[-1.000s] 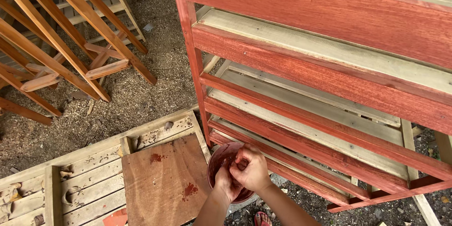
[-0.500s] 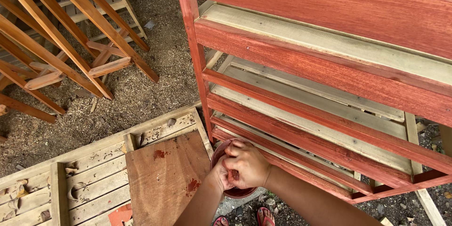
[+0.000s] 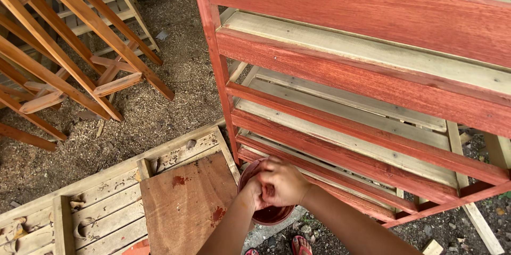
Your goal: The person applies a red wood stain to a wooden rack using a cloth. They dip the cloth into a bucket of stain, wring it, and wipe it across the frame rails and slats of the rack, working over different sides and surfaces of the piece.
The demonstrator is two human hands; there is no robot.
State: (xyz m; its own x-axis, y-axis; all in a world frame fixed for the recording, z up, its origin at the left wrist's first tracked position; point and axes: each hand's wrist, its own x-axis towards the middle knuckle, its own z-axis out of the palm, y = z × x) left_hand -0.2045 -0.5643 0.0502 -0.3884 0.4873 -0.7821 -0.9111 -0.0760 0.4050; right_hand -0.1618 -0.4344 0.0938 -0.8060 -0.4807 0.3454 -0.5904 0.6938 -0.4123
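My right hand and my left hand are pressed together, fingers curled, right over a round dark-red bowl at the bottom centre. Whatever may be between the fingers is hidden. The bowl sits at the foot of a tall wooden slatted rack whose front rails are stained red, while the slat tops are bare pale wood. Left of the bowl lies a brown board with red stain spots.
A bare wooden slatted frame lies flat at the lower left under the board. Unstained wooden stools stand at the upper left. Sawdust covers the ground. A red sandal shows below the bowl.
My hands have lifted slightly from inside the bowl and closed against each other above it. The view has shifted a little.
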